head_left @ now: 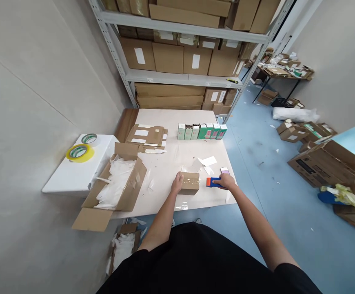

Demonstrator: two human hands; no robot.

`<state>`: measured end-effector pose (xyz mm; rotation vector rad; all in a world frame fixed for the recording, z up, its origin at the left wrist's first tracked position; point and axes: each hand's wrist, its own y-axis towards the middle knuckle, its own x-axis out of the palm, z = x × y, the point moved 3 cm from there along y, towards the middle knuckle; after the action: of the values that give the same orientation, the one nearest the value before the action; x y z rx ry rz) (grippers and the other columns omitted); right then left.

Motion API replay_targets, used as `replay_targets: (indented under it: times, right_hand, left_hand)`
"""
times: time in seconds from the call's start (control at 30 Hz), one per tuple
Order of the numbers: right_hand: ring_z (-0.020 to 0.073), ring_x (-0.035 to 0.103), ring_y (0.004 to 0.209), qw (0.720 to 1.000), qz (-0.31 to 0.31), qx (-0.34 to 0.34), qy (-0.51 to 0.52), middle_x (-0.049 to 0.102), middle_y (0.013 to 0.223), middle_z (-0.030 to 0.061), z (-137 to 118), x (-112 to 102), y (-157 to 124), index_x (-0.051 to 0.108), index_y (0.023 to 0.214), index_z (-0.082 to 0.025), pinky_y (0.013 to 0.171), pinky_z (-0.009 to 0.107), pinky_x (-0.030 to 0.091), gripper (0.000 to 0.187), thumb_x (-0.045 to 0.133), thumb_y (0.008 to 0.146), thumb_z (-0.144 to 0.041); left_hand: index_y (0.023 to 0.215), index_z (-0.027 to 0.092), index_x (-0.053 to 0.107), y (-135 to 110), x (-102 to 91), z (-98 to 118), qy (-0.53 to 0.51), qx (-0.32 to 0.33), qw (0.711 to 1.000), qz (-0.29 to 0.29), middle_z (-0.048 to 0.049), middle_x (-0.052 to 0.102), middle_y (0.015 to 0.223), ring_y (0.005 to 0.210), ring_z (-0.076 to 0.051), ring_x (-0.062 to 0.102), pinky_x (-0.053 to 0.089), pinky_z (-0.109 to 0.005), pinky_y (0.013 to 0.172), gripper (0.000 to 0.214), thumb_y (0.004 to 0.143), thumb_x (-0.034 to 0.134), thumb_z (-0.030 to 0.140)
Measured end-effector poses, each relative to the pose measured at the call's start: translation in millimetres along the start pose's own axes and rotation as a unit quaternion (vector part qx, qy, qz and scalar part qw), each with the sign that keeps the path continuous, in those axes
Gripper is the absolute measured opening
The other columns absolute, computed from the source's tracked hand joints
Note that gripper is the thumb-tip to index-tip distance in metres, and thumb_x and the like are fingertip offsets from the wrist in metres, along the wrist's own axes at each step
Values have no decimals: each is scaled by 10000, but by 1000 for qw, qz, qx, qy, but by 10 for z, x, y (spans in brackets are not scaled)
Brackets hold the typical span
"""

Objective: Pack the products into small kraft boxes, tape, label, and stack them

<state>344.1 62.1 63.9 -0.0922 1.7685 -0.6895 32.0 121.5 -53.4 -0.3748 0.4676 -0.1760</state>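
A small brown cardboard box (190, 183) with shiny clear tape across its top sits near the table's front edge. My left hand (178, 182) grips its left end, fingers curled at the corner. To the right of the box, my right hand (225, 181) is closed around a blue and orange tape dispenser (213, 182), which is apart from the box. A phone (224, 170) with a lit screen lies just beyond that hand. White paper pieces (207, 161) lie behind the box.
Green and white product boxes (202, 132) stand in a row at the table's back. Flattened cardboard (147, 136) lies back left. An open carton (125, 175) of white packing material stands at left, beside tape rolls (80, 152). A loaded shelf rack (177, 75) rises behind.
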Motion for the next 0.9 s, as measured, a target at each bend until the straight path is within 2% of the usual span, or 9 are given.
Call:
replay_targets:
  times: [0.1,0.37,0.47,0.53,0.57,0.7,0.8,0.9]
  right_hand:
    - [265,711,824,1000,8,-1,2,754,887,139,126,81,-9,747,852,-176,626,283,418,478,721,803,-651]
    - [284,715,842,999,16,26,9,760,951,172,-7,309,92,739,960,-159,640,307,449,549,766,767,-672]
    - [300,716,935,999,27,19,-12,757,1014,191,-180,609,62,731,1039,-148,737,324,467,488,743,836,-592]
    - [314,700,1010,999,38,23,-25,756,1037,203,-294,910,-15,718,1082,-126,861,368,456,356,674,926,-443]
    - [314,692,1028,999,39,22,-20,755,1047,203,-334,1076,-60,707,1115,-119,897,380,447,350,621,962,-422]
    - [347,586,1214,992,122,11,35,691,1234,241,-292,1551,-165,644,1254,-86,1048,434,372,397,460,1022,-352]
    - [342,534,1294,987,130,33,93,663,1302,224,-103,1648,-101,589,1365,-109,1143,467,286,429,408,986,-196]
    - [338,480,1375,986,63,81,133,633,1359,214,58,1597,20,529,1449,-153,1174,510,245,543,438,915,-114]
  left_hand:
    - [1557,250,420,16,-2,3,11,5,1000,3,-101,554,1533,1381,-305,547,411,-435,1154,612,1018,419,540]
    - [1583,250,378,-35,-16,-21,32,-3,999,-4,-87,520,1566,1416,-291,515,380,-427,1188,633,1025,381,548]
    - [1581,247,379,-39,-11,-10,32,-5,999,-1,-90,534,1553,1397,-285,537,404,-420,1173,627,1027,380,539]
    - [1586,243,367,-35,-10,-4,38,-9,999,3,-96,538,1549,1394,-287,540,408,-424,1171,633,1029,367,545]
    - [1587,242,364,-31,-10,-3,41,-11,999,5,-98,540,1547,1395,-289,539,407,-427,1171,636,1030,364,549]
    - [1567,238,390,-14,-11,-5,47,-5,999,5,-98,519,1565,1407,-281,527,396,-416,1182,615,1033,369,542]
    - [1560,248,401,-6,-6,-19,46,-6,999,16,-86,494,1586,1429,-270,505,380,-402,1195,604,1034,368,545]
    - [1557,248,404,3,3,-29,41,-2,999,25,-84,496,1585,1443,-265,490,368,-400,1205,602,1032,377,541]
